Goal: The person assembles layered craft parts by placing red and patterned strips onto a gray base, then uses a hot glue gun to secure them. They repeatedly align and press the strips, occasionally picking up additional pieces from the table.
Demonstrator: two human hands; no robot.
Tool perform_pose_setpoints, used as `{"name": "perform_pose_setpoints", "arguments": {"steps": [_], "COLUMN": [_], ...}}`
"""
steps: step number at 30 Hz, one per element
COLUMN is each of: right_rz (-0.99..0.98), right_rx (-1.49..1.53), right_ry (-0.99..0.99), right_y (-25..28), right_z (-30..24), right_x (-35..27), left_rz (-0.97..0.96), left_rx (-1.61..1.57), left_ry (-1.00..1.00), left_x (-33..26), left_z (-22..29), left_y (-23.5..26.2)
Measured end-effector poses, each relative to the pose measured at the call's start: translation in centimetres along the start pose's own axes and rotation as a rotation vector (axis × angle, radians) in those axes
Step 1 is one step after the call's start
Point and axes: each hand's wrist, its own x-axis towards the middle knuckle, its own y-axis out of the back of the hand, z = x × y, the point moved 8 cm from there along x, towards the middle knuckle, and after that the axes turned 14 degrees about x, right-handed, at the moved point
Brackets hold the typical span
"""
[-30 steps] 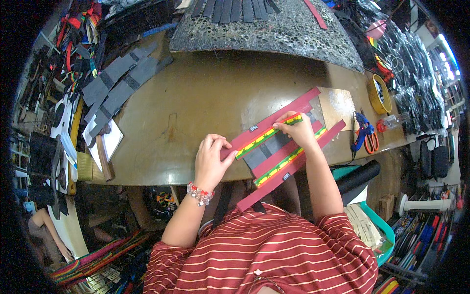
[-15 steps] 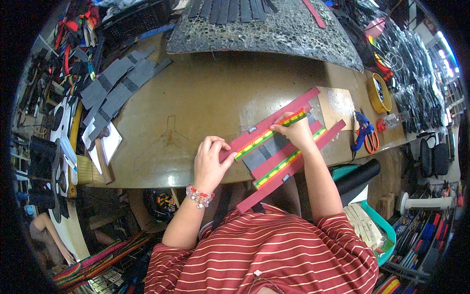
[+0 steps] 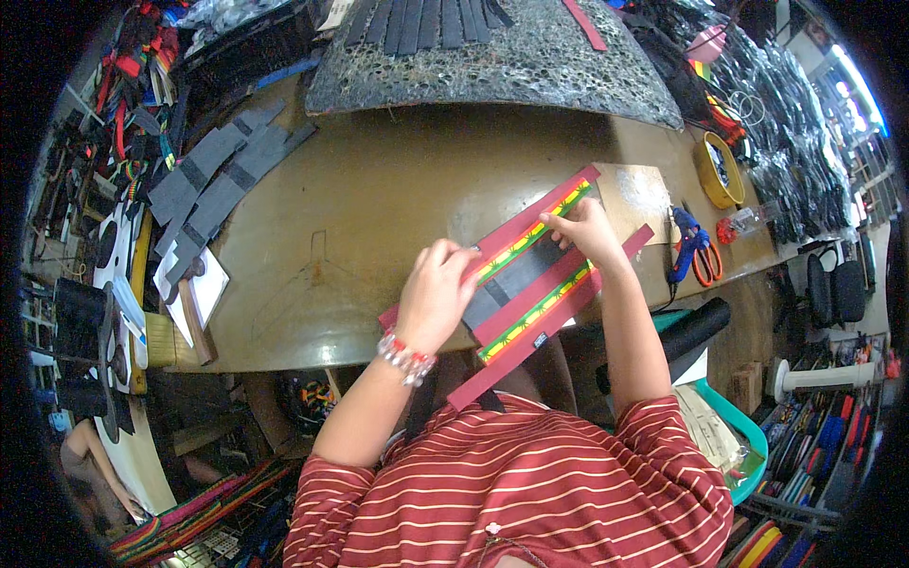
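Two maroon strips lie slantwise at the table's front edge, the upper (image 3: pixel 516 233) and the lower (image 3: pixel 511 364). Each carries a green-and-yellow patterned ribbon; the upper ribbon (image 3: pixel 536 234) runs along its strip, as does the lower ribbon (image 3: pixel 538 314). Between them are dark grey pieces (image 3: pixel 519 276). My left hand (image 3: pixel 437 293), a bead bracelet at its wrist, presses bent fingers on the upper strip, covering the ribbon's near end. My right hand (image 3: pixel 587 233) has its thumb and fingers closed at the upper ribbon's edge, near its far end.
On the right are a wooden board (image 3: pixel 636 194), blue-and-orange scissors-like tools (image 3: pixel 696 248) and a yellow bin (image 3: pixel 721 170). Grey strips (image 3: pixel 213 170) and a hammer (image 3: pixel 197 308) lie left. A curved pitted slab (image 3: pixel 492 80) stands at the back.
My left hand has slid right and up along the upper strip, over the ribbon's near end. My right hand has shifted slightly lower. The whole view has moved a little.
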Motion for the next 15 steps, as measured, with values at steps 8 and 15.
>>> {"name": "perform_pose_setpoints", "arguments": {"steps": [8, 15], "right_rz": [0.089, 0.127], "right_rx": [0.117, -0.05], "right_ry": [0.1, 0.081], "right_y": [1.3, 1.8], "right_z": [0.9, 1.7], "right_x": [0.4, 1.2], "left_rz": [-0.043, -0.026], "left_rx": [0.063, -0.038], "left_ry": [-0.031, 0.017], "left_x": [2.1, 2.5], "left_z": [0.7, -0.3], "left_y": [-3.8, -3.9]}}
